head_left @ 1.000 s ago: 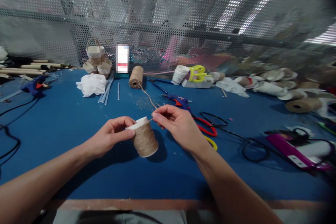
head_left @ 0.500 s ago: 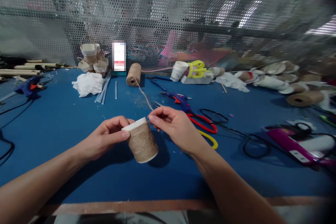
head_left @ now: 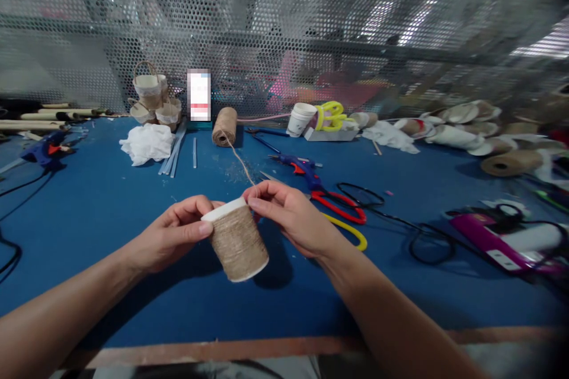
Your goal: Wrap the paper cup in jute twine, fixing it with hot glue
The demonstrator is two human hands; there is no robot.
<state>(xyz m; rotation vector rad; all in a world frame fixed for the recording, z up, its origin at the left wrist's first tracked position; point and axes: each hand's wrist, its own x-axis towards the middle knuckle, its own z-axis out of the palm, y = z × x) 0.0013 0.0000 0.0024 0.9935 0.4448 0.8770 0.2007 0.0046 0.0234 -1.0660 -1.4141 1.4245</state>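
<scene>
A white cup (head_left: 240, 243) wrapped in brown twine hangs tilted above the blue table, a bare white band showing at its rim. My left hand (head_left: 184, 228) grips that rim at its left side, thumb in front. At the right side of the rim, my right hand (head_left: 278, 207) pinches the twine (head_left: 242, 163) between thumb and fingers. This strand runs back to a twine spool (head_left: 224, 127) lying on its side. How much of the strand lies under the right fingertips is hidden.
Scissors with red and yellow handles (head_left: 342, 208) and a blue glue gun (head_left: 299, 167) lie right of the hands. A purple power strip (head_left: 484, 240) and black cables are farther right. Behind stand wrapped cups (head_left: 153, 95), a white cloth (head_left: 146, 143) and a paper cup (head_left: 301, 119).
The cup has turned slightly and shows more of its wrapped side. My right hand has shifted a little left, against the rim, still with the twine. The whole view has moved slightly.
</scene>
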